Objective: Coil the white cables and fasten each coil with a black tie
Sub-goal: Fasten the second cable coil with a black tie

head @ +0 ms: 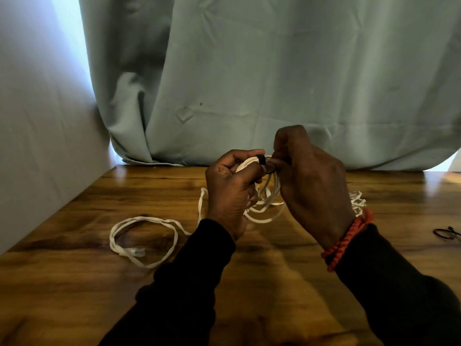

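Head view, one frame. Glossy wooden table, dark grain with bright glare patches; pale green curtain hangs in soft folds behind it, hem bunched on the far edge.

I see the left hand and right hand raised just above the table, close together, both clenched on a coil of white cable. Left fingers curl round the coil's upper arc; right fingers pinch at the same spot, where a thin black tie crosses the strands. Whether the tie is closed I cannot tell; the fingertips hide it.

The cable looks flat and matte, like ribbon. Its lower loops hang to the table, and a loose length runs left into a wide ring lying flat, with a clear plug inside it. More white loops show past the right wrist, partly hidden.

Red braided bracelet on the right wrist, black sleeves. Small dark loop near the right edge, too blurred to identify
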